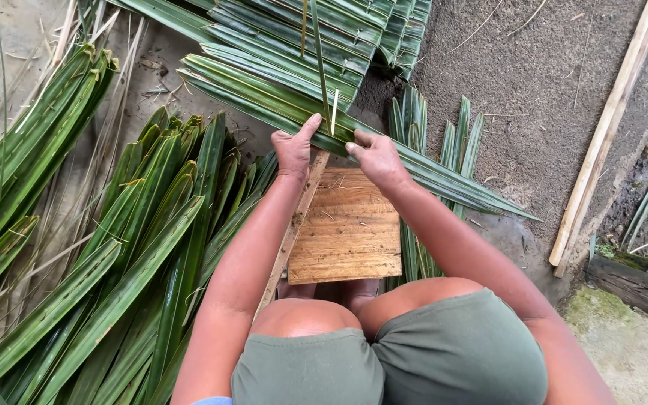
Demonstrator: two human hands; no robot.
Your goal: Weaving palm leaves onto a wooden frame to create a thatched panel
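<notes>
The fingers of both hands are closed on one folded palm leaf (384, 154) — the left hand (294, 150) pinches its near edge with the thumb up, and the right hand (375, 159) presses down on it just beside, the two hands nearly touching. Between them a thin pale sliver (334, 111) stands up from the leaf, and a narrow green strip (318, 52) rises beside it; whether either hand grips these cannot be told.

The leaf runs aslant, from upper left past the hands down to a pointed tip at lower right, so its long axis crosses in front of the person, and the hands hold it about midway. The right hand lies toward the tip end.

Under the wrists sits one square wooden board (346, 229), with one slim stick (294, 232) along its left edge, both resting near the knees (316, 315).

Farther out, a pile of leaves (121, 255) too many to count spreads on the left, more layered fronds (301, 30) lie above, and two pale slats (609, 127) lean on the earth floor (519, 82) at right.
</notes>
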